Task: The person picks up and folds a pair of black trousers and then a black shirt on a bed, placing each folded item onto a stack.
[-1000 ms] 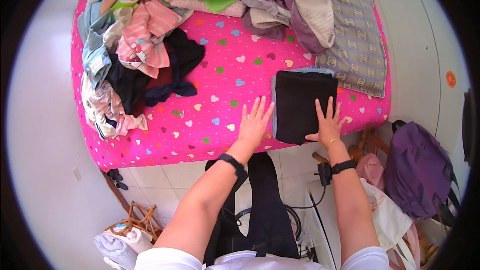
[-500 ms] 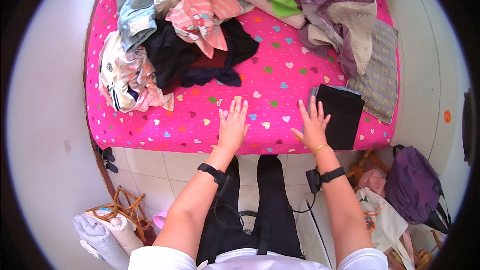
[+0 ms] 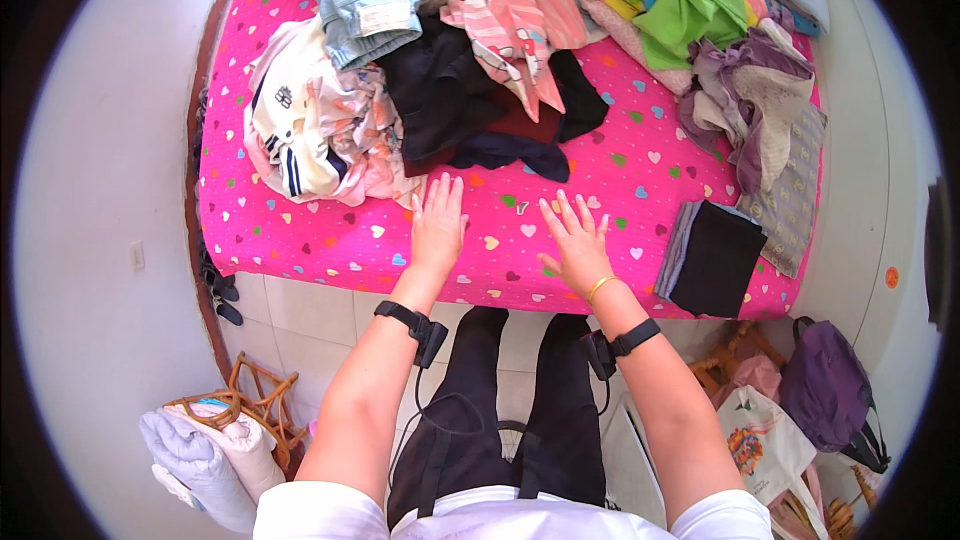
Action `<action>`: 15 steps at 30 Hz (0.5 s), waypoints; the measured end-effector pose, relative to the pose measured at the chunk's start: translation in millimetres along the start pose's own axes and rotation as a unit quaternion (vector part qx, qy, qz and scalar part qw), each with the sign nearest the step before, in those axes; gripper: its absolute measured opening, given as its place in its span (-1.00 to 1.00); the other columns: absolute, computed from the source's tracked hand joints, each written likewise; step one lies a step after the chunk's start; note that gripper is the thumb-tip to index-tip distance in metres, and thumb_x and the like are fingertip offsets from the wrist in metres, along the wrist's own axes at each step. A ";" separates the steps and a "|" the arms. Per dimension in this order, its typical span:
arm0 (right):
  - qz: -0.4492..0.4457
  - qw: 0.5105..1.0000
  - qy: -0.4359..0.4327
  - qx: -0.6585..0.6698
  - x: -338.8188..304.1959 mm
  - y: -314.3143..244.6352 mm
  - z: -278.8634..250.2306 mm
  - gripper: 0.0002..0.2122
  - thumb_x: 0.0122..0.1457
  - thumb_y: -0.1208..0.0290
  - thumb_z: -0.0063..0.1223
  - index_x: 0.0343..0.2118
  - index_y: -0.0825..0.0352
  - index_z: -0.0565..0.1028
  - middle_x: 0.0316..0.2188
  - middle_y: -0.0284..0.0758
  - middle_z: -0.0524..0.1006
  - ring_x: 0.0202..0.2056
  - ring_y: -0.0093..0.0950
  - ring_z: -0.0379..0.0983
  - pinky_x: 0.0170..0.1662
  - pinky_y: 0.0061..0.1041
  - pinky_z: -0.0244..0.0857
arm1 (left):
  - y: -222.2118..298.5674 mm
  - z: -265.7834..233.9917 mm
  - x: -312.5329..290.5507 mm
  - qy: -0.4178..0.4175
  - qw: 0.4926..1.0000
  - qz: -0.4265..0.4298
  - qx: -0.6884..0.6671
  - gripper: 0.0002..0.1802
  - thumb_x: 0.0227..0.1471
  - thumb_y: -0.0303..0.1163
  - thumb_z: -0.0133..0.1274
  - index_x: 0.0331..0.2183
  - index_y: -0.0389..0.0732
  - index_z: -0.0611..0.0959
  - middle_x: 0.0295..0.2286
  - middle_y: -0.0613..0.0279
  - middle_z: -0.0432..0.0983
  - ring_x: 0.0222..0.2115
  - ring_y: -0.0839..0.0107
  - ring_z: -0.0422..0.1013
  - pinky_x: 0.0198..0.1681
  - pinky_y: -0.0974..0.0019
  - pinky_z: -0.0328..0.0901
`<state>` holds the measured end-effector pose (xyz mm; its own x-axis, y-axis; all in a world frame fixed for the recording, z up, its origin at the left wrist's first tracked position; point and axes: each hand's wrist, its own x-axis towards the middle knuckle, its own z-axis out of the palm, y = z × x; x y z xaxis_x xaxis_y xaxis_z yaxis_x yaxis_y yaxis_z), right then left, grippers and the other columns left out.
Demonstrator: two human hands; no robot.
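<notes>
My left hand (image 3: 438, 225) is spread flat over the pink heart-patterned bedsheet (image 3: 480, 285), its fingertips close to the pink-and-white crumpled clothes (image 3: 330, 130). To the right, my right hand (image 3: 577, 240) hovers or rests there with fingers apart, holding nothing; contact with the sheet cannot be told. Beyond the hands lie dark crumpled clothes (image 3: 440, 80), a navy piece (image 3: 515, 152) and a pink striped garment (image 3: 515, 20). A folded black cloth (image 3: 718, 260) sits right of my right hand, on top of folded grey fabric (image 3: 680, 240).
Light-blue denim (image 3: 370, 10), a bright green cloth (image 3: 690, 0) and a purple-and-white garment (image 3: 755, 90) are heaped at the back. A grey patterned pillow (image 3: 795, 205) lies at the right edge. On the floor stand a rattan rack (image 3: 260, 400) and a purple bag (image 3: 825, 380).
The view has swung left, so the bed and clothes appear farther right. My right hand has moved away from the folded black cloth, toward the left. Both hands stay open.
</notes>
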<state>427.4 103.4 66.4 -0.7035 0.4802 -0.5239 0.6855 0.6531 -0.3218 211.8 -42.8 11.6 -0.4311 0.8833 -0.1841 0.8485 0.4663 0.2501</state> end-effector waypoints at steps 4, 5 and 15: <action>-0.012 1.000 -0.012 -0.005 12.2 -22.4 -1.5 -0.12 0.06 0.17 0.33 0.42 -0.07 0.03 0.46 -0.28 -0.08 0.45 -0.12 -0.24 0.36 0.30 -0.25 | -41.3 -9.6 19.6 0.072 0.997 -0.030 -0.018 -0.28 0.11 -0.33 0.16 0.26 -0.18 0.31 0.19 -0.03 0.29 0.19 0.01 0.27 0.25 -0.11 0.16; -0.013 1.000 -0.011 -0.006 14.7 -25.7 -1.9 -0.12 0.07 0.18 0.32 0.42 -0.07 0.04 0.46 -0.28 -0.07 0.45 -0.11 -0.24 0.36 0.29 -0.25 | -50.1 -10.1 26.3 0.106 0.994 -0.030 -0.024 -0.35 0.10 -0.33 0.16 0.21 -0.20 0.37 0.13 -0.05 0.37 0.12 -0.02 0.32 0.20 -0.01 0.22; -0.013 1.000 -0.002 0.004 21.9 -32.4 5.7 -0.17 0.10 0.26 0.29 0.41 -0.03 0.07 0.45 -0.26 -0.05 0.44 -0.08 -0.20 0.36 0.25 -0.20 | -83.2 -0.3 86.9 0.118 0.960 -0.163 -0.196 -0.56 0.08 -0.34 0.22 -0.09 -0.29 0.42 -0.17 -0.25 0.52 -0.11 -0.19 0.45 -0.05 -0.05 0.33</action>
<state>390.8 89.4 60.8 -0.7208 0.4596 -0.5189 0.6677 0.6615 -0.3414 103.7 -4.8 -25.0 -0.7513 0.6515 -0.1050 0.4951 0.6617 0.5630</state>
